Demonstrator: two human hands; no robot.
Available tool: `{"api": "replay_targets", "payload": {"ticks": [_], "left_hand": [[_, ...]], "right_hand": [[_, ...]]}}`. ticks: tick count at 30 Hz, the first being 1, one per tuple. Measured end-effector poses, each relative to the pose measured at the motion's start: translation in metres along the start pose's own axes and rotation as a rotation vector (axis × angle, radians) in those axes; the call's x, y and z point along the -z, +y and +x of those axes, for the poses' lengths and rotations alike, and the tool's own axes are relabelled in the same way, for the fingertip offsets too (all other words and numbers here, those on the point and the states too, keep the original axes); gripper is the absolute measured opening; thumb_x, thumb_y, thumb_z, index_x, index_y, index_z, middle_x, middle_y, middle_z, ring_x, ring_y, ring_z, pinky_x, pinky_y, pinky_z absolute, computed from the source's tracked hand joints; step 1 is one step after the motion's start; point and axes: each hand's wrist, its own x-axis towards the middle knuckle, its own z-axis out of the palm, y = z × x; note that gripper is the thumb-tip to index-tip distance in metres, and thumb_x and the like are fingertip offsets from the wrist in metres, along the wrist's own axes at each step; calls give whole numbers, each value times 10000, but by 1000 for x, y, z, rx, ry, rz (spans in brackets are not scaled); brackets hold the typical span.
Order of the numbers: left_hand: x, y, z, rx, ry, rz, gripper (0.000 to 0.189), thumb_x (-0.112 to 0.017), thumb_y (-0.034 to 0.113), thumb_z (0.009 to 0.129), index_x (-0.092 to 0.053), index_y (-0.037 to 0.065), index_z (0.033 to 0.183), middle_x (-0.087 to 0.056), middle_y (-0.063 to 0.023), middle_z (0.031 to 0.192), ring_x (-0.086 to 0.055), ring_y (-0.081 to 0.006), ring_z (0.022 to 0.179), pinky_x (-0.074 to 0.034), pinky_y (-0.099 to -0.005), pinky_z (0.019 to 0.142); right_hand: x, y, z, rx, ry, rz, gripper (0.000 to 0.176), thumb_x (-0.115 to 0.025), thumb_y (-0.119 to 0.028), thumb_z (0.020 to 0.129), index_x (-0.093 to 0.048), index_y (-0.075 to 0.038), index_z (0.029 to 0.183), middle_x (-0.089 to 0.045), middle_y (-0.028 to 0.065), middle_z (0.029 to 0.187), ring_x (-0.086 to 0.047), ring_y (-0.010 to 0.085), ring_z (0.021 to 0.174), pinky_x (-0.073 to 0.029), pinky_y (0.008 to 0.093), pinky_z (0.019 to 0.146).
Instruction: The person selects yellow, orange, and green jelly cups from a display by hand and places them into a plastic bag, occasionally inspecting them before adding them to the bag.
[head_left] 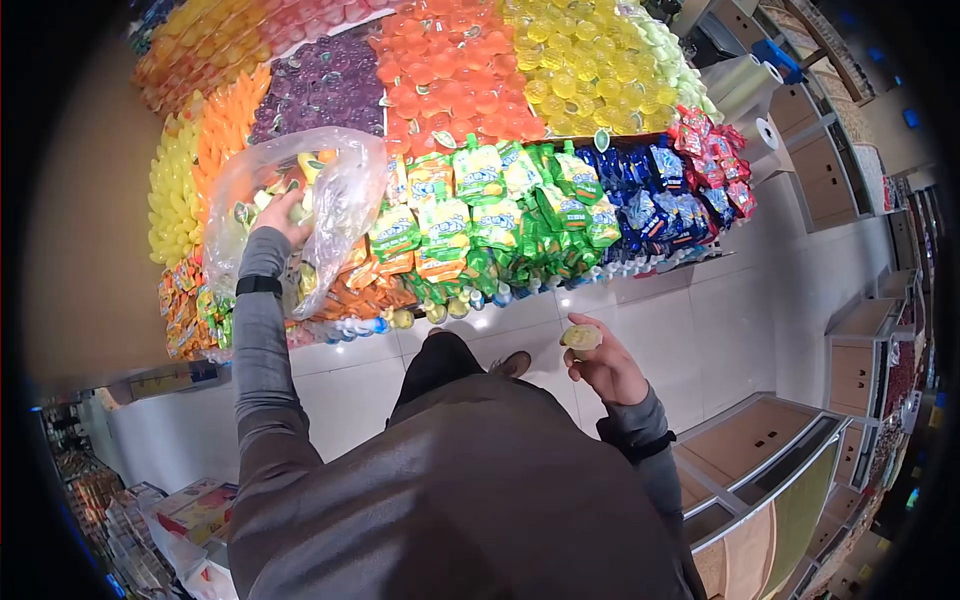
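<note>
A clear plastic bag [345,165] lies open on top of the sweets display, holding several pale green and yellow pieces. My left hand [284,215] reaches into its mouth, fingers curled down among these pieces; exactly what they grip is hidden. Out over the floor, to the right of my body, my right hand [612,372] pinches a small pale yellow-green jelly cup [581,338] between thumb and fingers. Green and yellow drink-style pouches [480,215] stand in rows just right of the bag.
Fruit-shaped jellies fill the display: purple [320,85], orange-red [450,75], yellow [590,70], and banana-like ones [175,200] at left. Blue pouches [655,210] and red packets [715,160] sit at its right end. Plastic rolls [745,90] stand beyond. Wooden cabinets [740,440] line the right.
</note>
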Motion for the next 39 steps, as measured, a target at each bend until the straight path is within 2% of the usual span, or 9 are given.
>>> {"api": "replay_targets", "payload": {"ticks": [11,16,19,22,27,32,34,36,39], "left_hand": [[-8,25,-26,173,114,-16,477,-656,116,707,-589,155,1178,-569,-171,1097,-572,-353,985,-462,-408,863],[-11,36,-26,205,427,-169,410,-642,78,721,-633,140,1126,-596,-151,1080,-583,-323,948,-465,-378,849],[-12,31,-29,200,690,-256,408,-624,54,765,-612,108,1169,-624,-109,1045,-596,-240,925,-471,-343,809],[3,37,-33,422,781,-836,328,-581,99,854,-591,55,1180,-620,-86,1077,-590,-189,927,-480,-322,784],[50,105,-49,347,1007,-1170,340,-507,189,926,-506,8,1215,-603,-95,1092,-585,-160,832,-500,-287,678],[57,206,-52,231,756,-1740,373,-469,300,935,-451,67,1225,-596,-101,930,-549,-135,671,-467,-237,526],[56,284,-39,463,751,-1927,321,-430,339,944,-460,102,1160,-569,-93,826,-507,-116,583,-400,-209,428],[35,336,-32,287,464,-2067,275,-413,355,947,-468,120,1081,-551,-90,764,-480,-124,503,-349,-208,377],[8,431,-21,443,314,-2118,288,-409,372,943,-475,109,1042,-538,-103,715,-472,-158,449,-357,-236,378]], "right_hand": [[43,-114,47,389,109,-94,423,-608,-28,844,-409,-27,1218,-575,138,1153,-632,246,945,-523,292,737],[50,-172,71,487,237,-225,390,-615,-1,831,-447,-25,1182,-583,106,1113,-625,266,988,-542,332,802],[72,-203,93,476,369,-338,345,-651,-43,828,-520,-35,1147,-618,49,1061,-622,143,875,-494,224,651],[99,-236,126,477,430,-460,313,-664,-96,835,-561,-30,1123,-639,20,969,-592,74,773,-441,186,582],[150,-294,203,555,498,-583,358,-706,-111,788,-570,-1,1100,-650,27,896,-586,67,689,-463,216,562],[212,-340,298,637,598,-887,352,-732,-107,741,-597,9,1044,-666,63,942,-632,124,753,-502,244,618],[230,-352,329,629,624,-1040,338,-729,-100,731,-608,1,1030,-666,65,935,-635,124,743,-511,261,608],[246,-362,353,645,640,-1268,321,-713,-73,729,-613,-3,1026,-663,54,928,-630,111,703,-522,275,580],[261,-369,378,604,534,-1230,310,-695,-49,725,-619,-6,1022,-670,71,950,-644,145,683,-528,283,585]]}}
